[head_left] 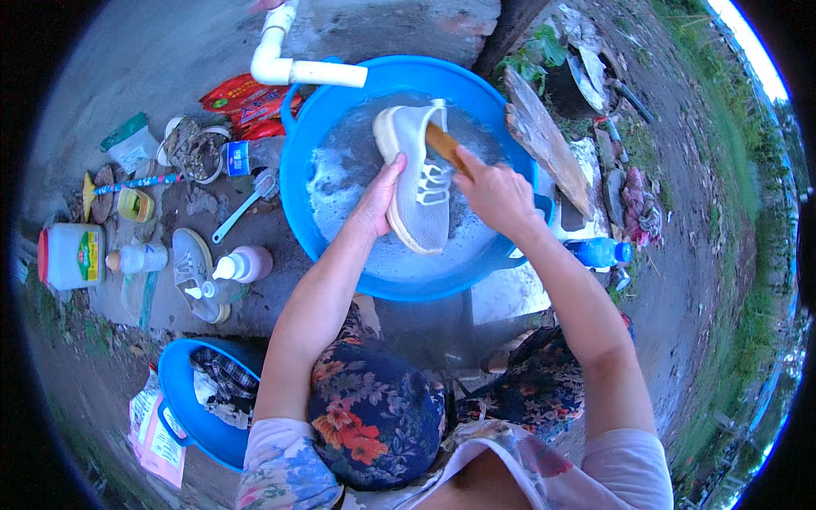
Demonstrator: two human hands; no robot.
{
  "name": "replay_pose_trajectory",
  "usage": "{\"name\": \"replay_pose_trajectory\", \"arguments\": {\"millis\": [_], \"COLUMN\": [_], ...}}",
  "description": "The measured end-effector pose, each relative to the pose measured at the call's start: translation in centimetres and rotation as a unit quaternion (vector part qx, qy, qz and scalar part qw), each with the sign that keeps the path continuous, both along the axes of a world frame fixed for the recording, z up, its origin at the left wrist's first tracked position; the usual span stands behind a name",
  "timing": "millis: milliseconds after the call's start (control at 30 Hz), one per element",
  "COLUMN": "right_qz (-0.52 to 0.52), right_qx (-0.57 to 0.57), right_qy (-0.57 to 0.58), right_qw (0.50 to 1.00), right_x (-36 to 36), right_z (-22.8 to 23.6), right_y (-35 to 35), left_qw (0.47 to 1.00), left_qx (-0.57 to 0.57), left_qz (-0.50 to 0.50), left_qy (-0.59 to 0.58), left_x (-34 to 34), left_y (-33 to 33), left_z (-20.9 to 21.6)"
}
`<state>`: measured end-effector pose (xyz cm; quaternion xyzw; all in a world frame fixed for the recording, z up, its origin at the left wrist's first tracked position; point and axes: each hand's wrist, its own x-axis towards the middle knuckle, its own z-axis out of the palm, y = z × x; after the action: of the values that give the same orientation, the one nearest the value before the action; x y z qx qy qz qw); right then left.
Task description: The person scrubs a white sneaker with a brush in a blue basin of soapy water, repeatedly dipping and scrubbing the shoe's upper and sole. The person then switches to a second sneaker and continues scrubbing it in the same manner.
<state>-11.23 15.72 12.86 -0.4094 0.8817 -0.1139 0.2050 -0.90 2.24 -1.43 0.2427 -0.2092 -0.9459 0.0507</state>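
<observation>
My left hand [382, 197] grips a light grey sneaker [420, 204] with white laces by its sole side. The sneaker is held toe toward me above a large blue tub [293, 204] of sudsy water. In my right hand [497, 191] is a brown wooden brush handle [444, 146], fingers closed round it. Its far end goes to the sneaker's ankle opening, and any bristles are hidden. A second grey sneaker [192, 265] lies on the ground at the left, beside a pale squeeze bottle [246, 264].
A white pipe [319, 74] reaches over the tub's far rim. Left of the tub lie a pale-handled brush [242, 212], red packets [246, 100] and a lidded jar [75, 257]. Clothes fill a smaller blue tub [172, 391]. To the right are a wooden plank [552, 144] and a blue bottle [599, 252].
</observation>
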Motion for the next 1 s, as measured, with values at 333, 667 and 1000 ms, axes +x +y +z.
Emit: {"name": "replay_pose_trajectory", "arguments": {"millis": [333,667,1000], "right_qz": [0.036,0.049,0.068], "right_qx": [0.043,-0.022,-0.03], "right_qy": [-0.008,-0.016,-0.017], "right_qw": [0.998,0.998,0.997], "right_x": [-1.6,-1.6,-2.7], "right_z": [1.4,-0.2,0.7], "right_y": [-0.3,0.2,0.2], "left_qw": [1.0,1.0,0.997], "left_qx": [0.001,0.01,0.06], "left_qz": [0.029,0.028,0.021], "left_qy": [0.003,0.01,0.042], "left_x": [0.0,0.2,0.1], "left_y": [0.0,-0.4,-0.6], "left_z": [1.4,0.4,0.5]}}
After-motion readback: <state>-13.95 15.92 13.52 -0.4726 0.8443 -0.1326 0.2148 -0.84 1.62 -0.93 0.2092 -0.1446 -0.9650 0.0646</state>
